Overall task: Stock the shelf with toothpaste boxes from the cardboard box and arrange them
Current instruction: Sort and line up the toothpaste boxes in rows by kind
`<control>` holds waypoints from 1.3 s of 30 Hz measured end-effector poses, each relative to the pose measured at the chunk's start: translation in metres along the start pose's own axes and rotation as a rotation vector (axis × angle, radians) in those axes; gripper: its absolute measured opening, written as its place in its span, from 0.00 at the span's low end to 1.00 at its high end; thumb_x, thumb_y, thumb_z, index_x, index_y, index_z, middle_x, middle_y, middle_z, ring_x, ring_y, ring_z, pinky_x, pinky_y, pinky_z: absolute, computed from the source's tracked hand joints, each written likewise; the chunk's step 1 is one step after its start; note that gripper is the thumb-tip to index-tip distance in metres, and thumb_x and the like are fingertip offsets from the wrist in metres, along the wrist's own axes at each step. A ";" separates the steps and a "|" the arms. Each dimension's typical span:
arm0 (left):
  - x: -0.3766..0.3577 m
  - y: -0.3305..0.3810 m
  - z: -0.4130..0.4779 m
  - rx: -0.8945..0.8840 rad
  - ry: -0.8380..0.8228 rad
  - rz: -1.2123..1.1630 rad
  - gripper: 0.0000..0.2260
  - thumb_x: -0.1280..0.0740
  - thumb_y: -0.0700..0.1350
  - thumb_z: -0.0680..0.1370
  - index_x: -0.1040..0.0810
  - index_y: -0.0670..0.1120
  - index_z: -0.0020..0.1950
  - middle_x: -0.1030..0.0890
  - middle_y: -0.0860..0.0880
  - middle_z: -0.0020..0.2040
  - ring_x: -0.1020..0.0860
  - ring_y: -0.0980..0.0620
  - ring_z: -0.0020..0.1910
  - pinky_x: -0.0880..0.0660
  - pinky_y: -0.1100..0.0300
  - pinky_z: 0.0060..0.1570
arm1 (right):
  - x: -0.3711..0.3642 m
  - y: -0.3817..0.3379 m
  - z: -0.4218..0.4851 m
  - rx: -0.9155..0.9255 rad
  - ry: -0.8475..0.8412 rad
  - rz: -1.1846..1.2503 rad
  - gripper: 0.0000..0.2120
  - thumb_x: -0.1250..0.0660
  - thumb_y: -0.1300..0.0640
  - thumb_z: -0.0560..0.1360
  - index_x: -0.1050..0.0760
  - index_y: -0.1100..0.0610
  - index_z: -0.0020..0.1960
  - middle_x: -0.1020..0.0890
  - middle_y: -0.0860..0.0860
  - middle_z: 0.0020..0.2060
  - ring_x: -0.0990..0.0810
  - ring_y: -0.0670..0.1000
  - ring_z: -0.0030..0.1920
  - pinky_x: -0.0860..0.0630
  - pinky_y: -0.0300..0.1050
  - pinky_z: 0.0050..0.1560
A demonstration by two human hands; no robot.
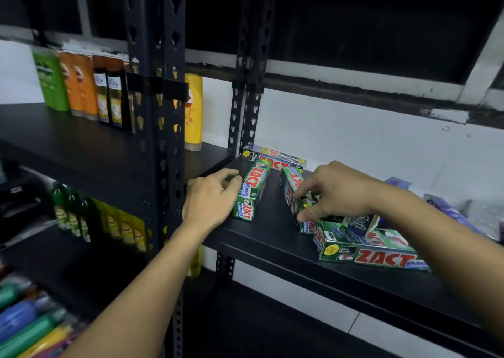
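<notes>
Green ZACT toothpaste boxes lie on a black shelf (272,248). A stack of two green boxes (252,191) lies near the shelf's left end, and my left hand (211,198) rests against its left side with fingers curled at its top edge. My right hand (331,191) pinches another green box (293,191) lying slantwise to the right. A grey and blue box (272,157) lies at the back by the wall. A heap of green boxes (368,248) lies at the front right. The cardboard box is out of view.
Two black perforated uprights (163,112) stand left of the boxes. Shampoo bottles (81,85) fill the left shelf, with a yellow bottle (193,112) at its end. Green and yellow bottles (95,218) stand on the lower left shelf. Purple packs (447,210) lie far right.
</notes>
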State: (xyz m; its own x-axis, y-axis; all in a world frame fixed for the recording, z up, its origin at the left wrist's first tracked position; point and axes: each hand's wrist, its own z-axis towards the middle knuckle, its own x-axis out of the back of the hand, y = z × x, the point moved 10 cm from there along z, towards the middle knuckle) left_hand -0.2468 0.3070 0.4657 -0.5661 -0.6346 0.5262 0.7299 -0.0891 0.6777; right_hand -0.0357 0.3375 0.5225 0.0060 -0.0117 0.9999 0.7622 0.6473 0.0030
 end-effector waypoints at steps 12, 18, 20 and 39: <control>-0.013 0.015 -0.011 -0.119 -0.195 0.046 0.28 0.32 0.71 0.67 0.26 0.63 0.65 0.20 0.62 0.48 0.23 0.64 0.48 0.26 0.61 0.45 | -0.012 0.008 -0.009 -0.010 -0.112 0.061 0.35 0.30 0.34 0.68 0.34 0.38 0.73 0.19 0.51 0.55 0.23 0.51 0.63 0.30 0.43 0.56; -0.011 0.009 -0.007 -0.053 -0.153 -0.007 0.17 0.39 0.64 0.69 0.20 0.55 0.43 0.19 0.59 0.37 0.23 0.60 0.40 0.30 0.57 0.43 | -0.015 0.007 -0.010 0.024 -0.120 0.054 0.30 0.33 0.33 0.70 0.33 0.34 0.71 0.21 0.50 0.61 0.24 0.51 0.64 0.31 0.41 0.55; -0.013 0.012 -0.006 -0.084 -0.162 0.062 0.18 0.41 0.64 0.70 0.20 0.54 0.43 0.21 0.59 0.38 0.26 0.58 0.43 0.30 0.54 0.50 | -0.014 0.008 -0.010 0.025 -0.104 0.060 0.28 0.33 0.33 0.70 0.31 0.34 0.69 0.21 0.51 0.61 0.24 0.51 0.63 0.31 0.41 0.54; -0.029 0.000 -0.003 -0.043 -0.264 0.125 0.31 0.49 0.75 0.69 0.28 0.64 0.66 0.20 0.57 0.60 0.24 0.50 0.60 0.31 0.48 0.64 | 0.026 0.046 0.057 -0.016 0.024 0.093 0.20 0.33 0.38 0.75 0.21 0.47 0.62 0.16 0.45 0.56 0.20 0.48 0.57 0.26 0.49 0.63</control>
State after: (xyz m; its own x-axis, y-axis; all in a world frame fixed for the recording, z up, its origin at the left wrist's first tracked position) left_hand -0.2295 0.3229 0.4489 -0.5465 -0.4213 0.7238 0.8129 -0.0589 0.5795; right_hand -0.0374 0.4099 0.5495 0.0927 0.0292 0.9953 0.7677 0.6344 -0.0901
